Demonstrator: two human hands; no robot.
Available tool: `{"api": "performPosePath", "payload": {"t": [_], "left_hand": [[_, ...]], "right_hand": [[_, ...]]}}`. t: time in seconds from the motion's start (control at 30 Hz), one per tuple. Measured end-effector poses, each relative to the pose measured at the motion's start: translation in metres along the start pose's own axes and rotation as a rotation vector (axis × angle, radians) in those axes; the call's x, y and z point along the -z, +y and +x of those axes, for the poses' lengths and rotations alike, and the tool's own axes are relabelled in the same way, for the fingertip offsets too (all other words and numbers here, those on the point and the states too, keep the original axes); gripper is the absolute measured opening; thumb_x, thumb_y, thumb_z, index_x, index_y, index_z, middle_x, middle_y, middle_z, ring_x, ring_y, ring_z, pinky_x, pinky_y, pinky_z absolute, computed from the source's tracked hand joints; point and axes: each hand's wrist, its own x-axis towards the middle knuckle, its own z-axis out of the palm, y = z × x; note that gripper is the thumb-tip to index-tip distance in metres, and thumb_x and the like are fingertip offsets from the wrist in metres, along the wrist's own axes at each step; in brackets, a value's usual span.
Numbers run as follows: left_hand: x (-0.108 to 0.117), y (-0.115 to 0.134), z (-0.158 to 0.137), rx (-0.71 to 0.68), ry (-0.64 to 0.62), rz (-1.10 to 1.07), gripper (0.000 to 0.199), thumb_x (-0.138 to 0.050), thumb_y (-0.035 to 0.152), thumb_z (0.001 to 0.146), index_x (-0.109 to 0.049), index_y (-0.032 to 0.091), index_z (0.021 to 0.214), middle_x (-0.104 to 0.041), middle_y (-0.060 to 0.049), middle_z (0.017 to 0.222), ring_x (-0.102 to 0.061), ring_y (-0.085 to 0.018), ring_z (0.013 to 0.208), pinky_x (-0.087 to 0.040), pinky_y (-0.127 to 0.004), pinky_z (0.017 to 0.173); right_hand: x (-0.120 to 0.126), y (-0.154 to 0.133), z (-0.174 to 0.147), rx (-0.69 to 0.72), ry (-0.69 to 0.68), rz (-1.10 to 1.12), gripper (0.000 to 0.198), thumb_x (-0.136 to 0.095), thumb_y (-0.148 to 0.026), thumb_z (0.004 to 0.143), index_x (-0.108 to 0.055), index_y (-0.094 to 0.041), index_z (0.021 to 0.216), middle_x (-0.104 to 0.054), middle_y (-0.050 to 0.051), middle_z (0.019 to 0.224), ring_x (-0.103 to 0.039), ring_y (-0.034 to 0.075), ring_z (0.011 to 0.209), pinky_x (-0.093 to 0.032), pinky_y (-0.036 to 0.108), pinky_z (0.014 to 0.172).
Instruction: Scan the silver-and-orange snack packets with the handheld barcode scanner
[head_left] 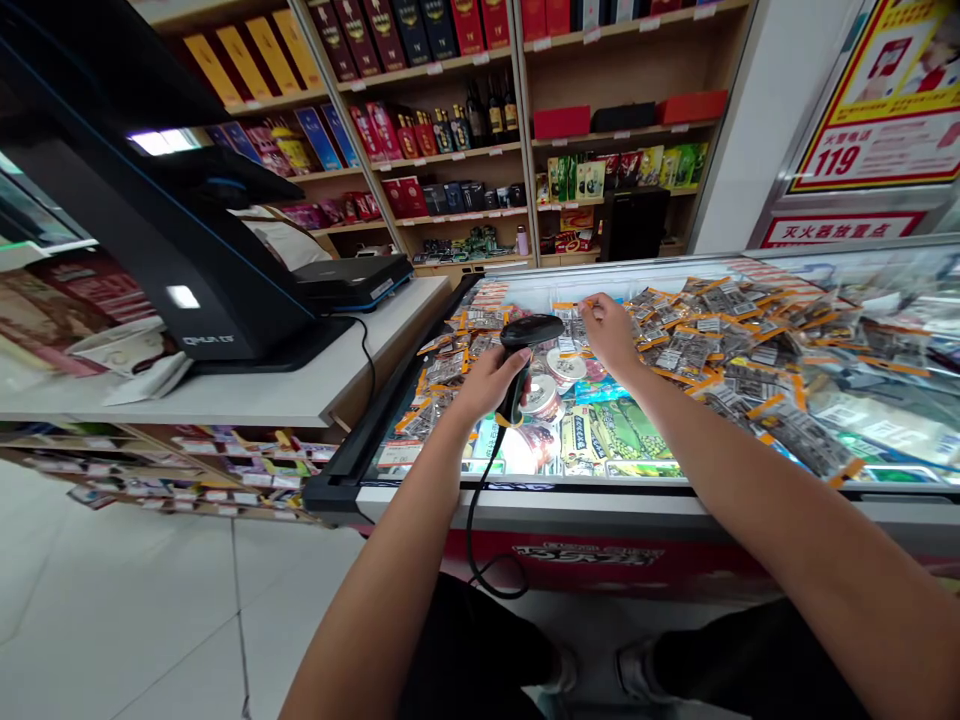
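My left hand (486, 382) is wrapped round the handle of a black barcode scanner (531, 331), whose head points right toward my other hand. A black cable hangs from the scanner's handle. Just right of it, my right hand (609, 332) pinches the orange edge of a small clear packet (568, 322) with a white label. Both hands are above the glass top of a chest freezer (570, 508). Loose orange-edged packets (712, 320) lie in a heap on the glass to the right, and more lie to the left. Through the glass show round tubs (564, 366) and a green bag (630, 435).
On the left, a white counter (300, 395) carries a black checkout terminal (225, 270) and a flat black device (352, 278). Shelves (442, 155) of boxes and bottles stand behind the freezer. Someone in pale clothing (281, 238) is partly hidden behind the terminal.
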Motion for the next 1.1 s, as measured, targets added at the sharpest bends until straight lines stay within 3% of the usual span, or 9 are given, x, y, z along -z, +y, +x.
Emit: {"api": "performPosePath", "payload": {"t": [0.43,0.53,0.6,0.7,0.8,0.93,1.0,1.1], "left_hand": [[0.004,0.004,0.000,-0.023,-0.010,-0.008,0.038,-0.059,0.056,0.090,-0.055,0.019,0.085,-0.064,-0.003,0.063,-0.061,-0.016,0.046,-0.046,-0.025,0.044],[0.006,-0.001,0.005,-0.043,0.109,-0.003,0.035,-0.060,0.054,0.089,-0.053,0.020,0.085,-0.062,-0.001,0.059,-0.058,-0.015,0.042,-0.044,-0.024,0.042],[0.010,-0.005,0.010,-0.058,0.253,0.000,0.034,-0.062,0.053,0.088,-0.053,0.020,0.083,-0.060,0.000,0.057,-0.056,-0.014,0.040,-0.043,-0.023,0.040],[0.020,-0.008,0.015,-0.067,0.512,-0.005,0.034,-0.063,0.052,0.087,-0.054,0.020,0.083,-0.058,0.002,0.055,-0.054,-0.013,0.038,-0.041,-0.023,0.038],[0.029,-0.007,0.015,-0.084,0.713,-0.037,0.035,-0.062,0.054,0.087,-0.055,0.020,0.088,-0.056,0.003,0.055,-0.053,-0.013,0.037,-0.041,-0.023,0.037],[0.032,-0.004,0.013,-0.120,0.770,-0.096,0.035,-0.061,0.054,0.087,-0.056,0.019,0.088,-0.056,0.002,0.056,-0.053,-0.012,0.039,-0.043,-0.023,0.039],[0.031,-0.003,0.012,-0.119,0.757,-0.121,0.035,-0.061,0.054,0.088,-0.055,0.020,0.089,-0.055,0.003,0.056,-0.052,-0.012,0.039,-0.042,-0.023,0.039],[0.029,-0.002,0.012,-0.100,0.744,-0.130,0.035,-0.061,0.054,0.087,-0.055,0.020,0.090,-0.054,0.003,0.056,-0.050,-0.011,0.037,-0.041,-0.023,0.038]], "right_hand": [[-0.002,0.013,0.004,0.031,0.048,-0.010,0.031,-0.039,-0.040,0.100,-0.061,-0.020,0.096,-0.071,0.008,0.093,-0.064,0.021,0.083,-0.044,0.031,0.075],[0.004,0.017,0.007,-0.059,-0.013,-0.123,0.032,-0.038,-0.040,0.101,-0.062,-0.019,0.105,-0.070,0.009,0.089,-0.064,0.024,0.080,-0.045,0.035,0.073],[0.010,0.015,0.007,-0.089,-0.053,-0.307,0.030,-0.044,-0.035,0.098,-0.061,-0.018,0.117,-0.070,0.013,0.098,-0.063,0.030,0.091,-0.046,0.041,0.079],[0.011,0.004,-0.001,0.065,-0.047,-0.581,0.042,-0.051,-0.024,0.093,-0.056,-0.018,0.134,-0.059,0.019,0.131,-0.048,0.041,0.123,-0.038,0.055,0.097],[-0.007,-0.012,-0.015,0.244,-0.233,-0.615,0.045,-0.045,-0.026,0.097,-0.052,-0.022,0.142,-0.050,0.016,0.146,-0.039,0.039,0.134,-0.033,0.056,0.106],[-0.040,-0.019,-0.033,0.167,-0.597,-0.613,0.059,-0.036,-0.049,0.101,-0.039,-0.022,0.154,-0.041,0.015,0.157,-0.034,0.037,0.144,-0.031,0.055,0.112],[-0.048,-0.013,-0.035,0.087,-0.645,-0.625,0.069,-0.028,-0.058,0.101,-0.031,-0.020,0.158,-0.035,0.017,0.161,-0.031,0.038,0.147,-0.027,0.057,0.115],[-0.043,0.004,-0.028,0.019,-0.602,-0.647,0.077,-0.024,-0.064,0.100,-0.029,-0.016,0.159,-0.034,0.020,0.161,-0.031,0.040,0.147,-0.026,0.058,0.114]]}}
